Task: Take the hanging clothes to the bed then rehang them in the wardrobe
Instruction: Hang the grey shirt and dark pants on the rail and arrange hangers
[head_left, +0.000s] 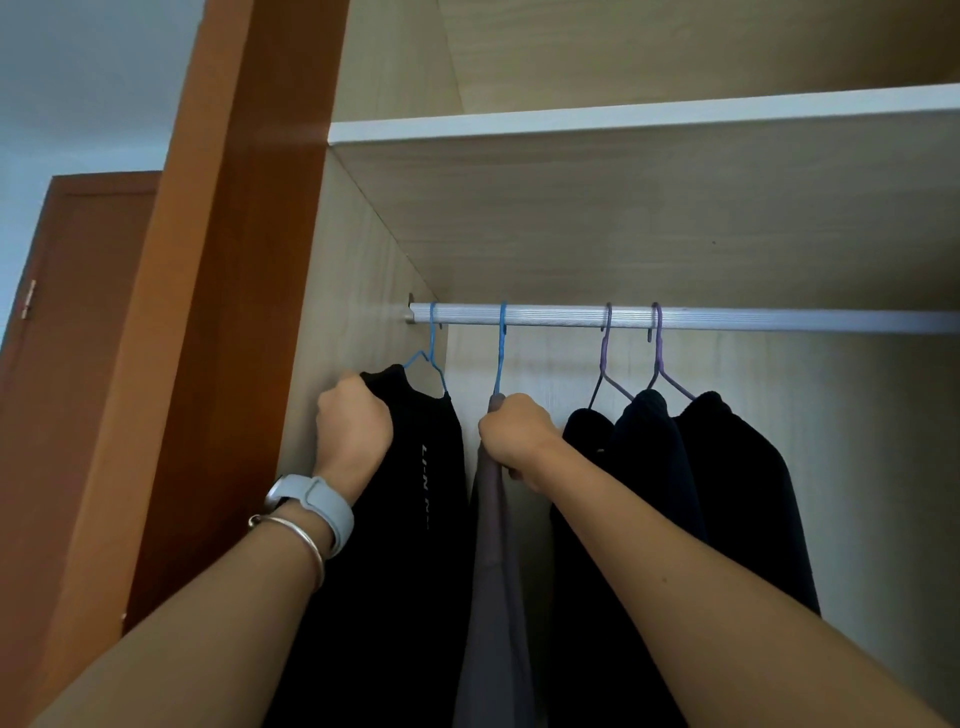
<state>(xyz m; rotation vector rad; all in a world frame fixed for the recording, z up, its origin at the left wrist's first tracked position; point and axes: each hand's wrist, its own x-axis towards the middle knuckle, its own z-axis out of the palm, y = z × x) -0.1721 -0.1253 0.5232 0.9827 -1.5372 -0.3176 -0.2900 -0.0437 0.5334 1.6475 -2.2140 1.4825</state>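
Observation:
Several garments hang on wire hangers from a white rail (727, 318) inside the wardrobe. At the far left, a black garment with white lettering (415, 467) hangs on a blue hanger (431, 358); my left hand (353, 431) grips its left shoulder. Beside it, a grey-mauve garment (493, 571) hangs on a second blue hanger (501, 353); my right hand (514, 436) grips its top just under the hook. To the right, dark garments (727, 493) hang on two purple hangers (605, 358).
A white-edged shelf (623, 117) runs above the rail. The wardrobe's light side wall (353, 312) stands close to the left of my left hand. An orange-brown wardrobe door (223, 312) is open at the left. The rail's right part is bare.

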